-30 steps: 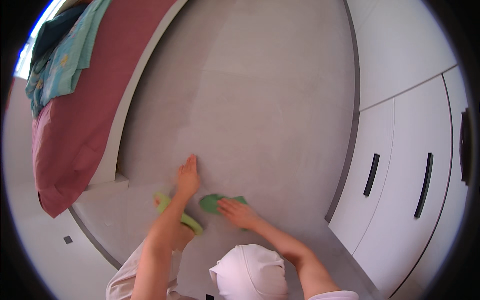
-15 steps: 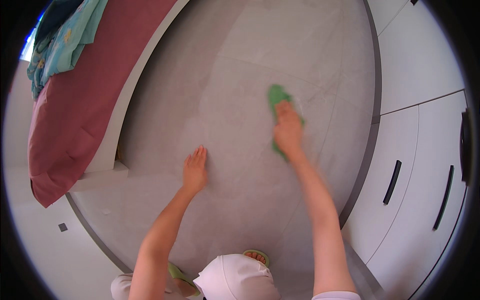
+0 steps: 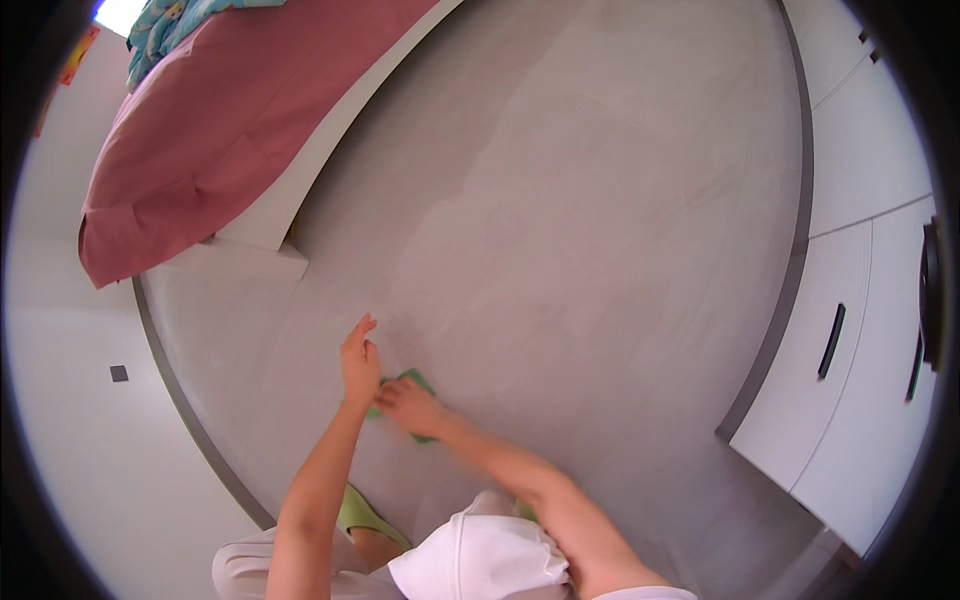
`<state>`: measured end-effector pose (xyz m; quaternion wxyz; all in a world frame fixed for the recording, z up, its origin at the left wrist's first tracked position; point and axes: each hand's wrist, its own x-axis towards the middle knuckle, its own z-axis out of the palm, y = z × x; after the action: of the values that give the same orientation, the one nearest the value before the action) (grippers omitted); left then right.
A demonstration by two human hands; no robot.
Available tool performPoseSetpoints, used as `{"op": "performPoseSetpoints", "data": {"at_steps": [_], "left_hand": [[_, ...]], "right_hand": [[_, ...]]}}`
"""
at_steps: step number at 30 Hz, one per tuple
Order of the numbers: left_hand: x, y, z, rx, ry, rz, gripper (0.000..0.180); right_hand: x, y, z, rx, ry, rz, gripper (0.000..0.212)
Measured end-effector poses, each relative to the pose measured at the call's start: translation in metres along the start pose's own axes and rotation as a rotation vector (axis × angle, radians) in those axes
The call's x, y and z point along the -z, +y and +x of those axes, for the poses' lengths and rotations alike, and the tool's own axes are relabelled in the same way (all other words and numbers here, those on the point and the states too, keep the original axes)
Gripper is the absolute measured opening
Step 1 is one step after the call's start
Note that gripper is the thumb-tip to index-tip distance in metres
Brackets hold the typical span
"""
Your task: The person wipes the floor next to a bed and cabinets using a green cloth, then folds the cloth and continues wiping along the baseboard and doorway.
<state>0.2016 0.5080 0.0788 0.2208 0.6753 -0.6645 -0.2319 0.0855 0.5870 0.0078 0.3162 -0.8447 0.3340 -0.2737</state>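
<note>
My right hand [image 3: 412, 406] presses down on a green cloth [image 3: 417, 378] against the grey floor [image 3: 600, 220], low in the middle of the head view. Parts of the cloth stick out around the fingers. Close by on its left is my left hand [image 3: 360, 362], turned on edge with its fingers stretched out and holding nothing. Whether this hand touches the floor or is just above it, I cannot tell.
A bed with a pink-red cover [image 3: 230, 120] and white frame stands at upper left, a patterned blue blanket [image 3: 175, 35] on it. White cabinets [image 3: 840, 270] with black handles line the right. A white wall [image 3: 80, 440] borders the left. My foot wears a green slipper [image 3: 368, 518].
My right hand has swept the cloth from the far right back toward me and leftward, beside my left hand. The left hand has turned onto its edge. The view has shifted too.
</note>
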Motion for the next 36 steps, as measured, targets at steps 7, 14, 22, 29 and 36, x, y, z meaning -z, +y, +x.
{"op": "performPoseSetpoints", "data": {"at_steps": [7, 14, 22, 29, 36], "left_hand": [[0.025, -0.080, -0.025, -0.033, 0.059, 0.076, 0.041], [0.001, -0.101, -0.018, -0.117, 0.056, 0.165, 0.040], [0.012, -0.112, -0.029, -0.114, 0.046, 0.172, 0.043], [0.038, -0.108, -0.046, 0.045, 0.133, 0.137, 0.042], [0.056, -0.125, -0.035, -0.011, 0.087, 0.267, 0.043]], "right_hand": [[0.155, 0.019, -0.204, -0.723, 0.624, 0.082, 0.060], [0.175, 0.001, -0.416, -1.305, 0.923, -0.548, 0.061], [0.103, 0.059, -0.179, -0.988, 1.125, 0.126, 0.046], [-0.036, -0.015, -0.008, -0.116, 0.181, -0.006, 0.038], [0.055, 0.011, -0.091, -0.472, 0.426, 0.073, 0.049]]}}
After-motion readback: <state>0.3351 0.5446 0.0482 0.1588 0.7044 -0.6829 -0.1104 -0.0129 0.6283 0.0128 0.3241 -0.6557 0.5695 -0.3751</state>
